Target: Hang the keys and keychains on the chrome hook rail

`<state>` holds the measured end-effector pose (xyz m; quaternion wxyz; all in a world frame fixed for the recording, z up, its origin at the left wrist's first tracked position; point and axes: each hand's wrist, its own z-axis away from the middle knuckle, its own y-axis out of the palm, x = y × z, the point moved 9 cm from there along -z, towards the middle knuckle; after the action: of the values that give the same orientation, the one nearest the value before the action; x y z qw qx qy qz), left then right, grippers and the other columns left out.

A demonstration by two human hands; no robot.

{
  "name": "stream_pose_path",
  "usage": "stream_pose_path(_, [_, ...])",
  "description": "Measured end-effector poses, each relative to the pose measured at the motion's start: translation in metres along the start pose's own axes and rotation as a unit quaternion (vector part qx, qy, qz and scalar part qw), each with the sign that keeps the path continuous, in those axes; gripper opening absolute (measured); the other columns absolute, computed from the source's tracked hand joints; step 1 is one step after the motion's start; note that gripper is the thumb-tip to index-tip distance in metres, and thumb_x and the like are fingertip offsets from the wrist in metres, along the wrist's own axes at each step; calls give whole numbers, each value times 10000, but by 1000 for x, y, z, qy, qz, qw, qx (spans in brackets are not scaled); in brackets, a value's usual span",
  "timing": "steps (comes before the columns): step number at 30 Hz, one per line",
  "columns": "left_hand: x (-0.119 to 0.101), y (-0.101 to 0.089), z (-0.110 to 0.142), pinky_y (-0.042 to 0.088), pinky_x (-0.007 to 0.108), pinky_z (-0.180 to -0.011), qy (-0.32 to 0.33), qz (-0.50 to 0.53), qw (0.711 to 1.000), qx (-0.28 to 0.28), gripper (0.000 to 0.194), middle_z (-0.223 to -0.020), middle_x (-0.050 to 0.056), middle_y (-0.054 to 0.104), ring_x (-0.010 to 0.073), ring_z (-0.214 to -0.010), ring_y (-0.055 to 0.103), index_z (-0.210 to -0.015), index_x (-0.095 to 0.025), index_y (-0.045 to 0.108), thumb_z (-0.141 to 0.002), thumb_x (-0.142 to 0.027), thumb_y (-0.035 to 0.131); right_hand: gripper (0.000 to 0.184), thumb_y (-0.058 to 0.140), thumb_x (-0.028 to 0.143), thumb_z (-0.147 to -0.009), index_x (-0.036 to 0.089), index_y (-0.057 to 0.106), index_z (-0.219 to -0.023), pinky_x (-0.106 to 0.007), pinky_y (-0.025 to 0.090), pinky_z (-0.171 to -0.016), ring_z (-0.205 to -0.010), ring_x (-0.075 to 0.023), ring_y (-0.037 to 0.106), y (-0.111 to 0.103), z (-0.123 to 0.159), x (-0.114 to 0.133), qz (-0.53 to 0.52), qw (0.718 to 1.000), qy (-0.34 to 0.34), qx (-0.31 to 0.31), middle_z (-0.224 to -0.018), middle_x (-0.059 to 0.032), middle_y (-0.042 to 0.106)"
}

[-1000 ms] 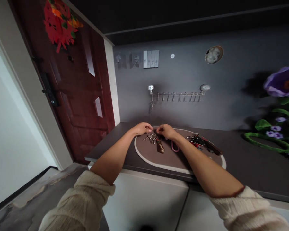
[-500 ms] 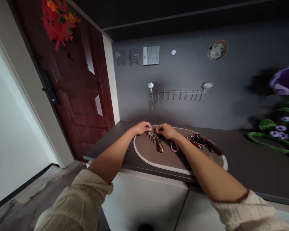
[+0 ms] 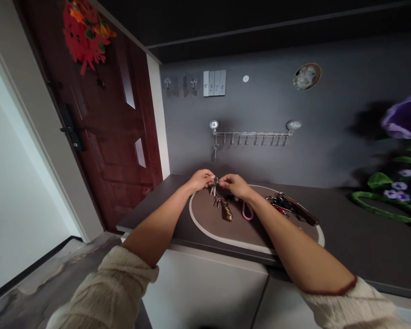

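Observation:
Just above the mat, a bunch of silver keys hangs from a metal ring. My left hand pinches this bunch at the top. The fingers of my right hand are pinched together at the ring's right side. Below them, a second small bunch of keys lies on the brown oval mat, beside a brown and gold key fob. A pink strap loop rests under my right wrist. Farther right sits a pile of keys and key holders.
On the wall behind is a hook rail, with a single key hanging at its left end. Purple artificial flowers stand at the right. A dark red door is on the left; a dark shelf overhangs the counter.
Both hands have lifted the key bunch slightly off the mat, so its keys hang down. The other small bunch and the fob stay lying below. The view has tilted slightly.

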<state>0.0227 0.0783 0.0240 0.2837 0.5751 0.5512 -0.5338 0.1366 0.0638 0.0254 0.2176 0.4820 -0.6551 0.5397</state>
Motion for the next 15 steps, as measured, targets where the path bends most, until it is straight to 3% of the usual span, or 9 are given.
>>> stream_pose_path(9, [-8,-4,-6,346,186,-487,37,40,997,-53,160,-633,10,539,59,-529,474,-751,-123,532,-695,-272,538,149,566,265,-632,141,543,-711,-209,375,-556,-537,-70,466,-4,2,12,-168,985,5,-46,-601,10,537])
stream_pose_path(15, [-20,5,-12,348,191,-503,50,40,997,-52,189,-645,15,555,71,-563,489,-752,-125,543,-675,-297,557,169,575,297,-623,143,526,-672,-213,379,-547,-532,-76,471,-13,2,9,-196,976,19,-90,-582,8,531])
